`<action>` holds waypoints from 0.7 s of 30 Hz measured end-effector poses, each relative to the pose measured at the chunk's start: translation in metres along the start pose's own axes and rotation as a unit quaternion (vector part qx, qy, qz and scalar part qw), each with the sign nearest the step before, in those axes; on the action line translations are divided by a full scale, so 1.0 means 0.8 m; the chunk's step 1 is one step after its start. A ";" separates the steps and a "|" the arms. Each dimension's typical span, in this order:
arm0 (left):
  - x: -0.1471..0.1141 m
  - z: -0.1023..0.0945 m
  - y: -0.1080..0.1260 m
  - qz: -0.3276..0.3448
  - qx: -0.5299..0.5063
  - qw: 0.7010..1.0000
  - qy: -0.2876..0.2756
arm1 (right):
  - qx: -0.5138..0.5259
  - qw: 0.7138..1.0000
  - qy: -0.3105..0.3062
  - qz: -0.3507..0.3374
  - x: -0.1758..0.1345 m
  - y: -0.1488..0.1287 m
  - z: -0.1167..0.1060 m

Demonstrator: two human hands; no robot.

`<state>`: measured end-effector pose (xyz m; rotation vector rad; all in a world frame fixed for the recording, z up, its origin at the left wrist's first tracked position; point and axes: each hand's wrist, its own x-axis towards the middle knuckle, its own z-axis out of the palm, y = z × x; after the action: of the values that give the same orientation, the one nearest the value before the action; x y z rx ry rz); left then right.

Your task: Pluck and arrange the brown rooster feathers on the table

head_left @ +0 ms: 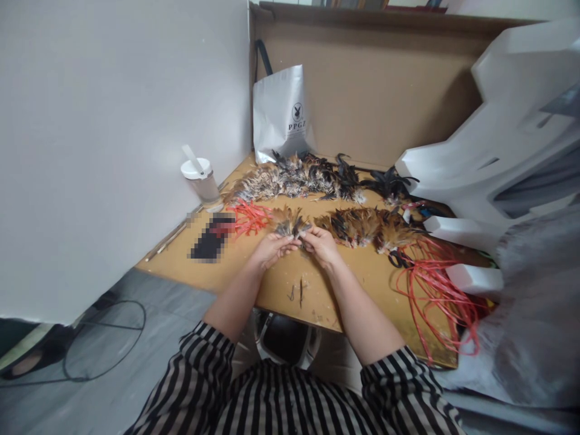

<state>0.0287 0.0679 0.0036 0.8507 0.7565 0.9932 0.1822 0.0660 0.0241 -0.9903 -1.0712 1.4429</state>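
Observation:
A fan-shaped bunch of brown and dark feathers [289, 221] stands upright between my two hands, over the middle of the table. My left hand [277, 249] pinches its base from the left. From the right, my right hand [321, 244] grips the same base, fingertips almost touching the left ones. Red plastic strips [249, 217] lie just left of the bunch. Right of my hands rests a row of brown feather bunches [362, 226]. Behind it stretches a longer row of speckled and black feather bunches [299, 178].
A lidded plastic cup [203, 184] stands at the left wall, near a pixelated dark object [211, 238]. A silver bag [278, 115] leans at the back. Red strips [435, 284] hang over the table's right side beside white foam pieces [475, 281]. Small dark scraps [301, 293] lie near the front edge.

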 end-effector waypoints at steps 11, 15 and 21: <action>0.000 0.004 -0.002 0.003 0.007 1.000 -0.015 | -0.075 0.995 0.032 -0.051 0.001 0.004 0.006; 0.000 0.004 -0.003 0.007 0.016 1.000 -0.009 | -0.059 0.996 0.030 -0.056 -0.001 0.004 0.010; 0.004 0.002 -0.006 0.039 0.063 0.997 0.020 | -0.025 0.999 0.036 -0.021 -0.004 0.000 0.015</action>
<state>0.0328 0.0694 -0.0004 0.9791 0.8315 1.0427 0.1713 0.0612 0.0274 -1.0416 -1.0733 1.3434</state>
